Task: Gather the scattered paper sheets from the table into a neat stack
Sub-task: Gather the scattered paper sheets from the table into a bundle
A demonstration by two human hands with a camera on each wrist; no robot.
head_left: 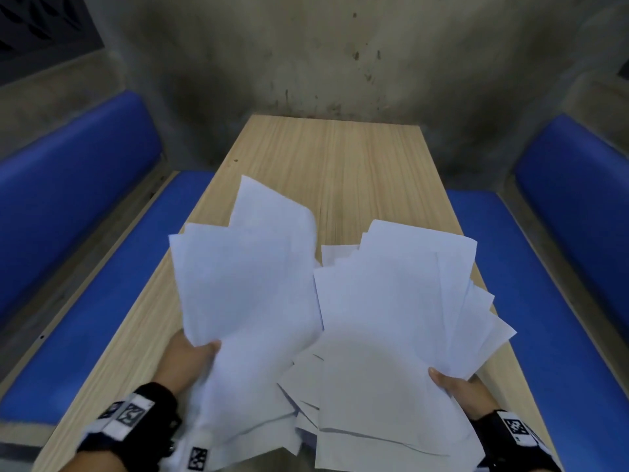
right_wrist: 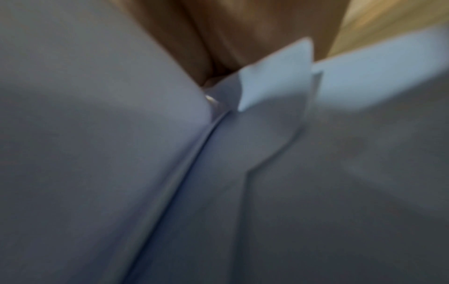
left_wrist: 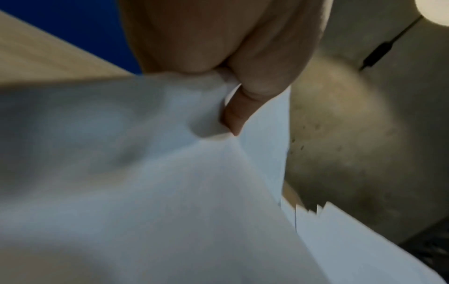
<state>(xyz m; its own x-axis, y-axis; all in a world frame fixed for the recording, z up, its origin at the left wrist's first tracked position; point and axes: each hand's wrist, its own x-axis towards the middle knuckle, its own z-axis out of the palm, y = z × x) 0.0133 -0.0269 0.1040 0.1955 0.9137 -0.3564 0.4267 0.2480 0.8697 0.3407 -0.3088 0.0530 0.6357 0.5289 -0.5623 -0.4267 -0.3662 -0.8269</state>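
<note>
Two loose fans of white paper sheets are lifted over the near end of the wooden table (head_left: 333,165). My left hand (head_left: 195,356) grips the left bunch of sheets (head_left: 245,284) at its lower edge, thumb on top; in the left wrist view the thumb (left_wrist: 233,117) presses into the paper (left_wrist: 145,182). My right hand (head_left: 452,386) pinches the right bunch (head_left: 391,318) at its lower right, thumb on top. The right wrist view is blurred: paper (right_wrist: 121,153) fills it, with the hand (right_wrist: 218,38) at the top. The two bunches overlap near the middle.
The far half of the table shows bare wood. Blue padded benches (head_left: 95,301) (head_left: 551,318) flank the table on both sides. A stained concrete wall (head_left: 323,56) closes off the far end.
</note>
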